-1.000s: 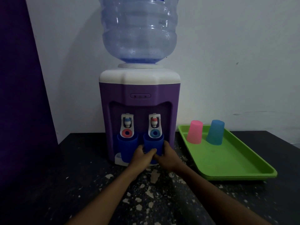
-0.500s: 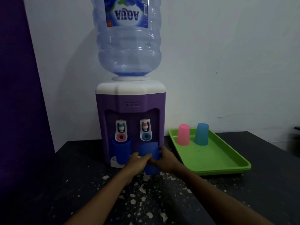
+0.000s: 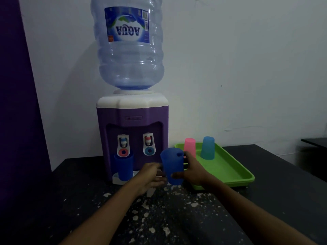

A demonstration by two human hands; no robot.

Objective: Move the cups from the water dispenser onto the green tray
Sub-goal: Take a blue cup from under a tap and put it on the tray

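A dark blue cup (image 3: 172,166) is held above the table between the dispenser and the tray. My right hand (image 3: 193,171) grips its right side, with a finger over the rim. My left hand (image 3: 152,176) touches its lower left side with fingers spread. A second dark blue cup (image 3: 123,167) stands under the left tap of the purple water dispenser (image 3: 132,121). On the green tray (image 3: 228,168) to the right, a pink cup (image 3: 190,146) and a light blue cup (image 3: 208,147) stand upside down at the far end.
A large water bottle (image 3: 129,46) sits on top of the dispenser. The black table (image 3: 70,200) has pale flecks of worn paint in front of me. A dark purple panel (image 3: 16,85) rises at the left, and a white wall is behind.
The dark blue cup has come out from under the right tap and moved right and up towards the tray, held by both hands. My view has pulled back.
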